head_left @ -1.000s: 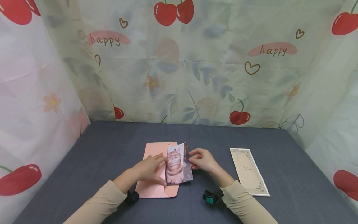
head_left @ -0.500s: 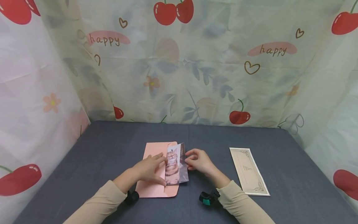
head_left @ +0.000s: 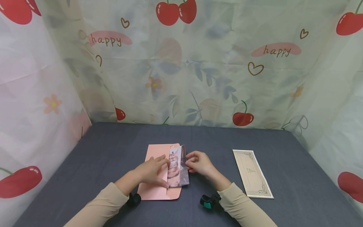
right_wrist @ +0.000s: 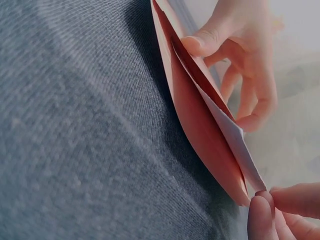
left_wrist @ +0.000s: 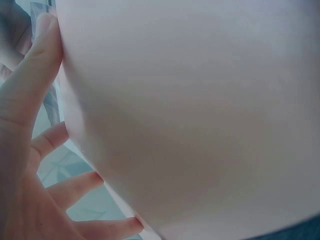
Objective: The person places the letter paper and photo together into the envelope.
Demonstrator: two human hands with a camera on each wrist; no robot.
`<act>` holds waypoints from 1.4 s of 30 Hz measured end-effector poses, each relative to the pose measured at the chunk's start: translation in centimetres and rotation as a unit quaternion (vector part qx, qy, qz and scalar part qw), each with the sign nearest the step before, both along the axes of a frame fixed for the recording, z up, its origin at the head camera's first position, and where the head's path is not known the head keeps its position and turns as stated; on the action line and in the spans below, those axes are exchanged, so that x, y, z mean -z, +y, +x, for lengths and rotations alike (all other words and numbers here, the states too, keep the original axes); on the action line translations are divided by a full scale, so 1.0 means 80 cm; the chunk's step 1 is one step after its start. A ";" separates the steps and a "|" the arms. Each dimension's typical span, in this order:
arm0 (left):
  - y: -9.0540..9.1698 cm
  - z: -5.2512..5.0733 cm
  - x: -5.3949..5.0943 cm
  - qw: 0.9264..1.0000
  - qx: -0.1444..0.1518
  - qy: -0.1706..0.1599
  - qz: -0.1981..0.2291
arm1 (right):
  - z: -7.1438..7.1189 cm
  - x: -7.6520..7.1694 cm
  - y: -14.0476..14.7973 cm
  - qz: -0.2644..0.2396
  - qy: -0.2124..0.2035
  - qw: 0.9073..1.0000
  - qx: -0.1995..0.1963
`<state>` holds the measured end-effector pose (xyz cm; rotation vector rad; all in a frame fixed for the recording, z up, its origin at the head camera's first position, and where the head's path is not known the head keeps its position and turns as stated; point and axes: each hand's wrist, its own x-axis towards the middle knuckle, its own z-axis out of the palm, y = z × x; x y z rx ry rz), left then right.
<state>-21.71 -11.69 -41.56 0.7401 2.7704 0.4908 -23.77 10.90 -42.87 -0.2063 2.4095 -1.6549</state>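
A pink envelope [head_left: 151, 190] lies on the table with its mouth facing right. My left hand [head_left: 153, 171] grips the mouth edge, thumb near its lower end and fingers spread farther along. In the right wrist view, the envelope [right_wrist: 195, 122] gapes, with that left hand [right_wrist: 245, 65] at its upper lip. A cat picture [head_left: 173, 171] sits partly inside the mouth, and a darker greyish part shows along its right side. My right hand [head_left: 199, 162] pinches its outer edge between thumb and fingers. The part of the picture inside the envelope is hidden.
A cream card with ornate corners and a white border [head_left: 252, 173] lies to the right on the dark cloth-covered table [head_left: 127, 138]. Printed curtains [head_left: 181, 78] stand behind and at both sides. A black band with a green patch [head_left: 210, 201] sits at my right wrist.
My right hand has moved left, sliding the cat picture deeper into the envelope, so less of it shows. The left hand and the envelope have stayed in place.
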 end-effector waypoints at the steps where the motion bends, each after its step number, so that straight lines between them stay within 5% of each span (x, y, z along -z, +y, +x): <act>1: 0.000 0.000 0.000 1.000 -0.001 -0.001 0.000 | 0.000 0.000 -0.001 -0.001 0.001 1.000 0.000; 14: -0.001 0.000 0.000 1.000 0.011 0.009 0.011 | 0.001 0.001 -0.006 -0.017 -0.006 1.000 -0.019; 25: 0.000 0.001 0.001 1.000 -0.013 -0.001 0.001 | 0.006 -0.002 -0.010 -0.033 -0.010 0.999 -0.041; 42: 0.000 0.001 0.001 1.000 -0.010 -0.002 0.000 | 0.006 0.003 -0.016 -0.019 -0.012 0.998 -0.050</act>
